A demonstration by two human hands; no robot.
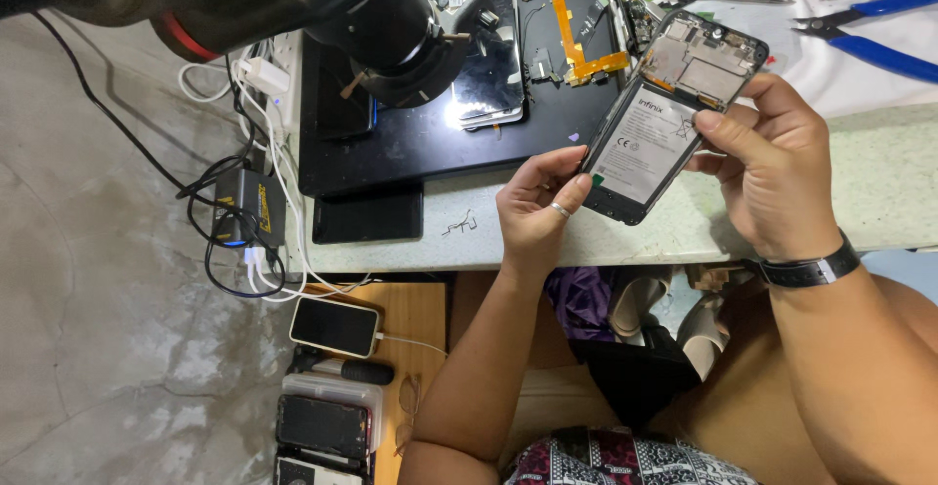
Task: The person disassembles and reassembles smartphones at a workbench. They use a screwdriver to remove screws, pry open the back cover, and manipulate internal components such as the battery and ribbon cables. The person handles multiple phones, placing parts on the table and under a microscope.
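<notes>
- Two bare hands hold one opened phone (672, 112) above the front edge of the pale table (879, 182), its back cover off and its battery and circuit board showing.
- Left hand (539, 210), a ring on one finger, has its grip pinched on the phone's lower left edge, fingertips touching the battery's corner.
- Right hand (772, 168), a dark watch band (811, 270) on the wrist, has its grip clenched around the phone's right side, the thumb lying across the battery.
- Phone is tilted, its top end pointing up and to the right, toward the blue-handled pliers (870, 31) that lie on the table.
- Behind the phone lies a black work mat (430, 143) with a second phone screen (491, 75), an orange ribbon cable (581, 50) and small loose parts on it.
- A black microscope head (391, 26) hangs over the mat's left part.
- Left of the table, white and black cables (249, 182) run down past a small black box (249, 207).
- On a lower wooden shelf (415, 319) rests a dark-screened phone (334, 327) plugged into a white cable, with more phones in a clear tray (327, 417) below it.
</notes>
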